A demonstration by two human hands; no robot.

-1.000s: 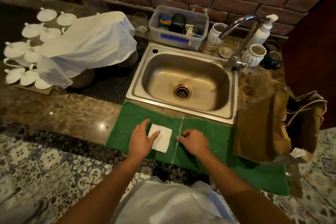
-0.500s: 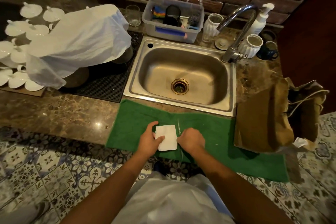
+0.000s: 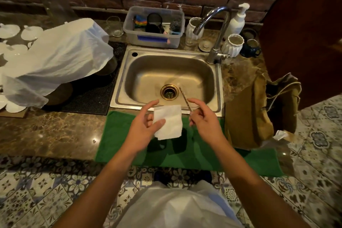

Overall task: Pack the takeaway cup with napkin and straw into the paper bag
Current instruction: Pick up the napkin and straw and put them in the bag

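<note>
Left fingers (image 3: pixel 160 122): thumb on top of the napkin, other fingers under it, pinching its left edge.
Left hand (image 3: pixel 143 127): raised above the green towel, index finger stretched toward the sink.
Napkin (image 3: pixel 169 122): white, folded square, off the counter, its far edge over the sink's front rim.
Right fingers (image 3: pixel 196 114): curled together and clamped on the lower end of the straw; index finger extended above it.
Right hand (image 3: pixel 204 122): just right of the napkin, not touching it.
Straw (image 3: pixel 185 99): thin, wrapped, tilted, its upper end reaching over the sink basin near the drain.
Green towel (image 3: pixel 129 144): flat along the counter's front edge, overhanging it, shadows of both hands on it.
Sink (image 3: pixel 214 102): steel, basin bare, directly behind the towel.
Paper bag (image 3: pixel 246 116): brown, at the counter's right end, right of the sink, its mouth slumped toward the right edge.
Takeaway cup: cannot tell where it is.
</note>
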